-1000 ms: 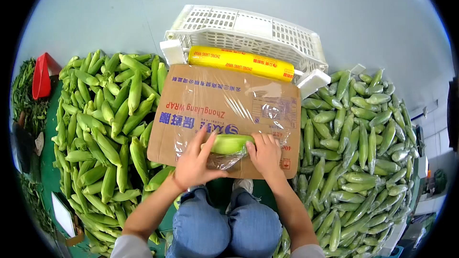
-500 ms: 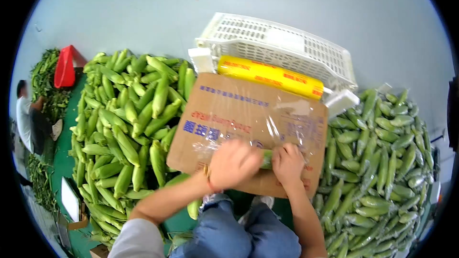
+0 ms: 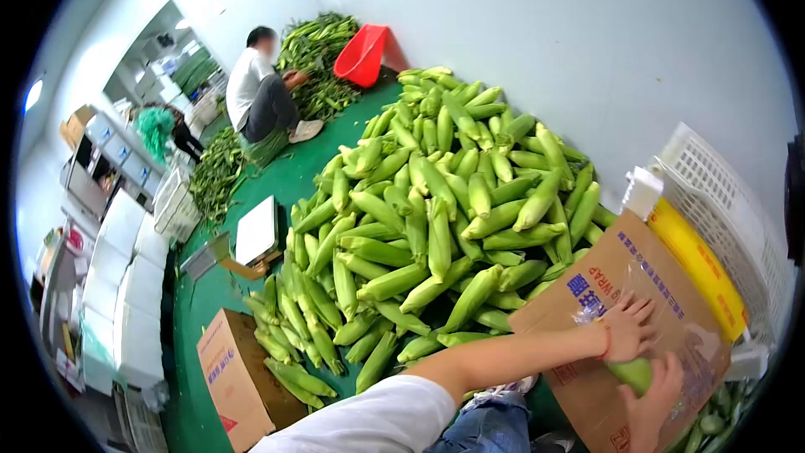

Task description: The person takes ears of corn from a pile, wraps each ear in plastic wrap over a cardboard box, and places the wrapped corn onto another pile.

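Observation:
My left hand (image 3: pixel 627 329), with a red band at the wrist, lies with its fingers spread on a flat printed cardboard (image 3: pixel 549 317) covered by clear plastic film. Just below it, an ear of corn (image 3: pixel 631 374) in green husk lies on the cardboard. The fingers of my right hand (image 3: pixel 656 396) press round the ear's near right side. Beyond the cardboard is a yellow roll of cling film (image 3: pixel 698 262) on white supports. Part of the ear is hidden by my hands.
A large heap of unwrapped corn (image 3: pixel 436 226) fills the floor to the left; film-wrapped ears (image 3: pixel 713 424) lie at lower right. A white crate (image 3: pixel 729 201) stands behind the roll. A cardboard box (image 3: pixel 243 377), scale (image 3: pixel 257 231), red basket (image 3: pixel 362 57) and seated person (image 3: pixel 256 88) are farther left.
The view has swung left, showing more of the room and shifting the cardboard to lower right. My left hand's fingers have spread on the film. The ear stays between my hands.

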Demonstrator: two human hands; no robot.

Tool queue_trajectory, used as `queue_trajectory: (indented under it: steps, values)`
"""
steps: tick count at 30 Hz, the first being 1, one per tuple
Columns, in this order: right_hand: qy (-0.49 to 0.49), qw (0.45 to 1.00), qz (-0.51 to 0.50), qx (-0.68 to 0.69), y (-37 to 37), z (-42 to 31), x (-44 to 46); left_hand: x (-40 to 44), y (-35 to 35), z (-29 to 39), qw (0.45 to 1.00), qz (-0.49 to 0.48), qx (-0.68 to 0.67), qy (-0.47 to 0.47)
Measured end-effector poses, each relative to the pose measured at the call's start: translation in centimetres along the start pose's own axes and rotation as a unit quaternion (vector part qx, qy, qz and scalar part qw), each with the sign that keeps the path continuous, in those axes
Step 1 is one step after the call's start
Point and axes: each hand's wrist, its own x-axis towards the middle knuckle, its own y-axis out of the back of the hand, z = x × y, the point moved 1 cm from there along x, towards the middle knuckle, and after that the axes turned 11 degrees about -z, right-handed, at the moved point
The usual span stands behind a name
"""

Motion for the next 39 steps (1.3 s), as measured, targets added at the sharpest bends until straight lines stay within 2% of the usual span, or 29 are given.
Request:
queue_trajectory:
  steps: [2, 5, 7, 8, 9, 11, 12, 15, 16, 19, 20, 23, 25, 28, 30, 31, 32, 33, 34, 36, 37, 38, 39]
  values:
    - [-0.003, 0.999, -0.023, 0.024, -2.9, 1.4, 0.1, 1.7, 0.1, -0.4, 0.991, 0.12, 0.03, -0.053]
    - [-0.04, 0.993, -0.09, 0.064, -3.0, 2.0, 0.3, 0.6, 2.4, 2.4, 0.991, -0.124, 0.002, -0.043]
    - [-0.028, 0.984, -0.151, 0.095, -3.2, 2.7, -0.9, -3.4, 3.2, 4.1, 0.99, -0.136, 0.015, -0.046]
    - [-0.007, 0.968, -0.197, 0.157, -2.3, 2.1, -1.4, -6.1, 2.1, 4.6, 0.997, -0.062, -0.007, -0.053]
    - [-0.022, 0.961, -0.229, 0.154, -1.5, 1.3, -1.9, -8.2, 1.2, 5.0, 0.998, 0.009, -0.031, -0.061]
    - [-0.051, 0.942, -0.295, 0.152, -0.3, -0.2, -2.1, -9.6, 1.0, 5.3, 0.998, 0.038, -0.006, -0.058]
    - [0.004, 0.957, -0.278, 0.084, 0.0, 0.1, -1.7, -10.0, 0.9, 5.3, 0.997, 0.054, 0.009, -0.057]
    - [-0.02, 0.998, -0.032, -0.054, 1.2, -0.8, -1.0, -4.6, 0.1, 2.1, 0.997, -0.058, 0.02, -0.035]
    - [-0.026, 0.998, 0.036, -0.05, -3.7, 3.1, -2.8, -1.9, -0.1, 0.9, 0.997, -0.069, 0.011, -0.026]
    - [0.002, 0.999, 0.001, -0.035, -4.4, 3.1, -0.9, 6.6, -0.8, -1.5, 0.988, -0.145, 0.054, -0.01]
    - [0.033, 0.994, 0.08, -0.067, -3.1, 2.5, 1.1, 9.2, -2.3, -2.0, 0.975, -0.198, 0.105, 0.01]
    - [-0.021, 0.999, -0.037, 0.009, -3.9, 5.2, 3.3, 13.6, -4.4, -1.4, 0.914, -0.355, 0.194, 0.031]
    - [-0.02, 0.998, -0.031, 0.05, -4.0, 4.9, 2.4, 13.8, -2.5, -0.3, 0.896, -0.409, 0.169, 0.039]
    - [-0.048, 0.995, -0.054, 0.072, -2.0, 1.5, -0.6, 13.4, -0.3, 0.1, 0.886, -0.442, 0.123, 0.063]
    - [-0.008, 0.988, -0.113, 0.108, -0.3, -0.8, -3.5, 13.1, 1.0, 0.0, 0.882, -0.454, 0.093, 0.086]
    - [0.034, 0.977, -0.197, 0.078, 0.4, -1.2, -5.7, 12.8, 1.1, -0.1, 0.882, -0.454, 0.078, 0.096]
    - [0.013, 0.946, -0.269, 0.178, 1.0, -2.6, -7.1, 12.9, 0.8, -0.6, 0.883, -0.452, 0.063, 0.108]
    - [0.044, 0.952, -0.221, 0.208, 0.6, -3.4, -9.7, 13.7, -3.4, -3.4, 0.898, -0.379, 0.222, -0.03]
    - [0.043, 0.941, -0.261, 0.213, 1.7, -4.0, -10.7, 12.7, -1.1, -2.7, 0.918, -0.342, 0.197, -0.026]
    - [-0.16, 0.886, -0.334, 0.279, 4.2, -3.6, -11.4, 8.3, 4.9, -0.3, 0.98, -0.187, 0.059, -0.045]
    - [-0.245, 0.826, -0.306, 0.406, 4.6, -2.9, -11.6, 5.7, 7.7, 1.6, 0.994, -0.083, -0.025, -0.06]
    - [-0.189, 0.842, -0.119, 0.491, 3.4, -2.6, -11.6, 3.1, 9.6, 3.8, 0.993, -0.001, -0.098, -0.069]
    - [-0.348, 0.61, -0.095, 0.706, 3.0, -2.8, -11.5, 1.4, 7.4, 4.6, 0.972, 0.129, -0.155, -0.121]
